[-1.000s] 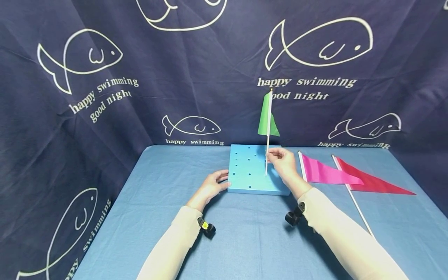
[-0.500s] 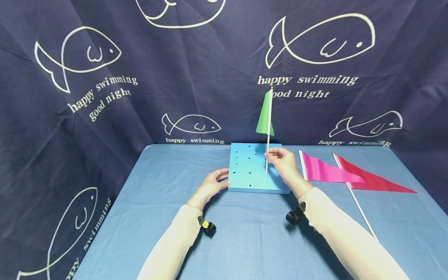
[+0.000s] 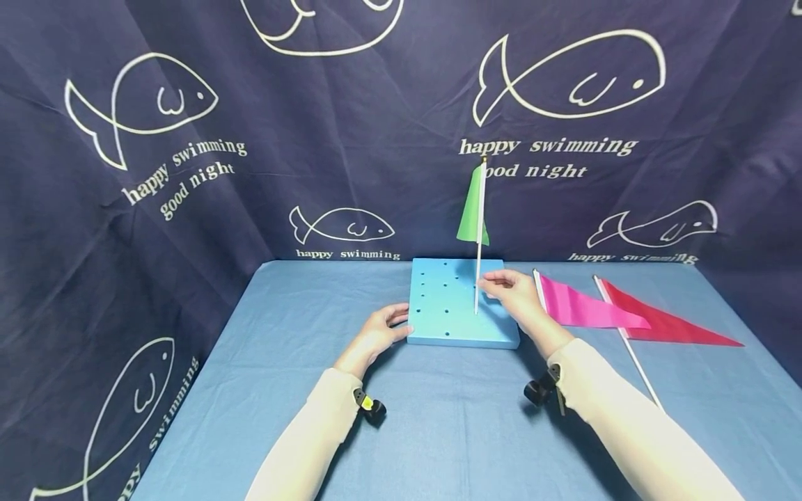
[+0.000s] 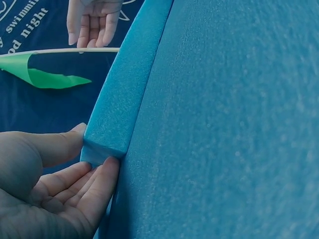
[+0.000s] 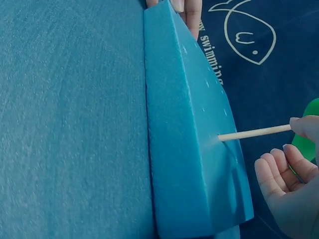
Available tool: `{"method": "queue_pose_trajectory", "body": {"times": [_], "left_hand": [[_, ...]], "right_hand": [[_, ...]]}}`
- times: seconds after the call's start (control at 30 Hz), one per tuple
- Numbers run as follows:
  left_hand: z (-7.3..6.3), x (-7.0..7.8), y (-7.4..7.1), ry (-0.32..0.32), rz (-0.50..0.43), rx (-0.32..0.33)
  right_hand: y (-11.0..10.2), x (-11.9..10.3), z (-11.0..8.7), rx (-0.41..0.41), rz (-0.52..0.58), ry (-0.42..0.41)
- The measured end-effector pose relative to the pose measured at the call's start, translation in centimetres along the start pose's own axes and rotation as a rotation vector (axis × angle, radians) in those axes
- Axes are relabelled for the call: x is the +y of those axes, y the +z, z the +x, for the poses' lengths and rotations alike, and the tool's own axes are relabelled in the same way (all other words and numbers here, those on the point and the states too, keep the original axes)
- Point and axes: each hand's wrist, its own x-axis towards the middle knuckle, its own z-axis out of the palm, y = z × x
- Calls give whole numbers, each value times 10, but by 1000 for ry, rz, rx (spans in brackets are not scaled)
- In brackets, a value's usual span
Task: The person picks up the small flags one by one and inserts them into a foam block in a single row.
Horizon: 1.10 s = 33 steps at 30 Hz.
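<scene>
A small green pennant flag (image 3: 474, 209) stands upright, the foot of its white stick (image 3: 477, 292) in the blue foam board (image 3: 432, 327). My right hand (image 3: 514, 289) is beside the stick; in the right wrist view the thumb (image 5: 305, 127) overlaps the stick while the other fingers are loosely spread apart from it. My left hand (image 3: 379, 330) holds the board's left edge; the left wrist view shows the thumb (image 4: 57, 148) on one face and the fingertips against the side. The flag cloth hangs folded along its stick.
To the right lie a pink pennant flag (image 3: 585, 306) and a red pennant flag (image 3: 673, 316), slightly overlapping. The board has several small holes in its top. Blue cloth (image 3: 438, 424) covers the table, and a dark curtain (image 3: 250, 174) with fish prints hangs behind.
My right hand has loosened from the stick and drawn slightly right and towards me. The green flag stays standing in the board; the left hand has not moved.
</scene>
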Motion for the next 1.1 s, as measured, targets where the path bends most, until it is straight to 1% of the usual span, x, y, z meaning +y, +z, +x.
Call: {"method": "queue_pose_trajectory", "body": {"times": [0.3, 0.43, 0.53, 0.83, 1.0, 1.1], "left_hand": [[2, -2, -1, 12, -6, -15], [2, -2, -1, 20, -11, -21], [2, -1, 0, 22, -11, -15], [0, 2, -1, 17, -16, -11], [-1, 2, -1, 9, -28, -9], [-2, 0, 0, 8, -19, -15]], "right_hand": [[-13, 0, -4, -33, 16, -6], [-20, 0, -6, -32, -4, -19], [-26, 2, -7, -27, -22, -14], [-44, 10, -9, -18, -42, 5], [-51, 14, -13, -11, -76, 31], [-56, 18, -17, 4, -90, 60]]}}
